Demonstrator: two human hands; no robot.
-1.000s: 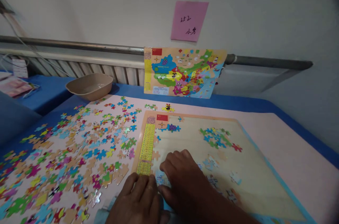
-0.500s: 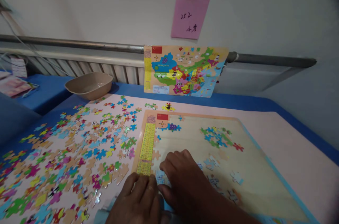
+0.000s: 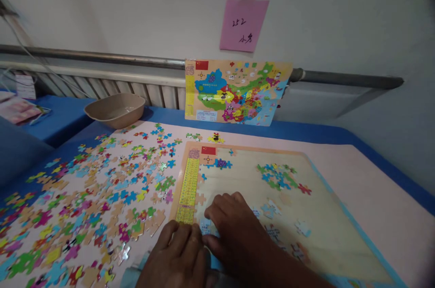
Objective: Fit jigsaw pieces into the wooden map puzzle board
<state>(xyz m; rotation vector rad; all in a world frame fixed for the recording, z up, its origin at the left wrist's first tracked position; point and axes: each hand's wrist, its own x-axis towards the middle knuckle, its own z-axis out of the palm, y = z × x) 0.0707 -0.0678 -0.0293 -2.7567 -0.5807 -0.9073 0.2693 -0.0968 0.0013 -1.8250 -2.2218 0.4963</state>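
Observation:
The jigsaw board (image 3: 329, 179) lies in front of me, with a printed left border and a bare pale middle. My left hand (image 3: 178, 251) rests on its lower left border, fingers side by side and stretched forward, tips partly hidden. Close beside it, my right hand (image 3: 234, 229) is closed, fingers curled and thumb drawn in. Between its index finger and thumb shows a light blue puzzle piece (image 3: 205, 226) with printed marks, partly covered. Joined pieces with a purple grape cluster (image 3: 221, 163) sit at the board's upper left, below the red flag (image 3: 208, 150).
Many loose puzzle pieces (image 3: 91, 206) spread over the pink sheet on the left. A group of blue and green pieces (image 3: 277, 175) lies on the board. A beige basin (image 3: 117, 110) stands behind. The map picture (image 3: 238, 93) leans against the rail (image 3: 102, 57) by the wall.
Both hands stay almost in the same place, with only a tiny shift. The board and the loose pieces look unmoved.

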